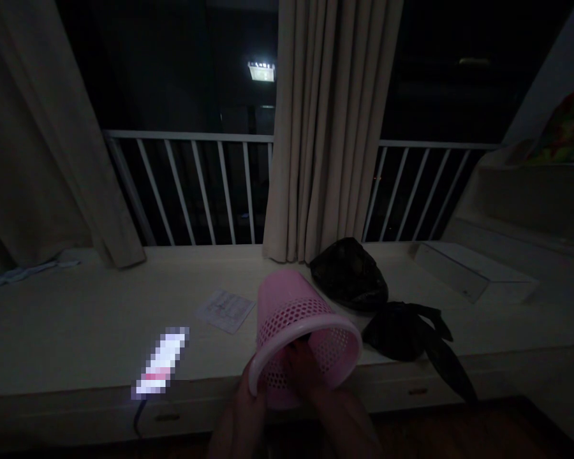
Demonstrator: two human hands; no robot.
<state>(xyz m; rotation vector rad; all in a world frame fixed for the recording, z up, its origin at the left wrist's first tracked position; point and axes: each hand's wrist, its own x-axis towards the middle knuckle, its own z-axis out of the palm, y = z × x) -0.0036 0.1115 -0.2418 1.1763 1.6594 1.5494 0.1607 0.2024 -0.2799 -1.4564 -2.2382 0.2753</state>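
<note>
A pink plastic wastebasket point(287, 293) with a honeycomb-patterned wall is tilted, its mouth turned toward me. My left hand point(254, 389) is closed on the left side of its rim. Inside the basket is my right hand point(299, 366), deep in shadow; its fingers look bent together beside a small dark patch, and what they hold, if anything, is hard to make out. Just right of the basket lie a bulging black plastic bag point(349, 274) and a second black bag point(397, 331), whose tied ends hang over the ledge's front edge.
On the pale ledge point(76, 325) are a sheet of paper point(227, 310), a glowing, blurred-out phone-like device point(162, 363) with a cable, and a white box point(476, 271) at the right. Curtains point(332, 127) and a white railing point(186, 137) stand behind. Drawers are below.
</note>
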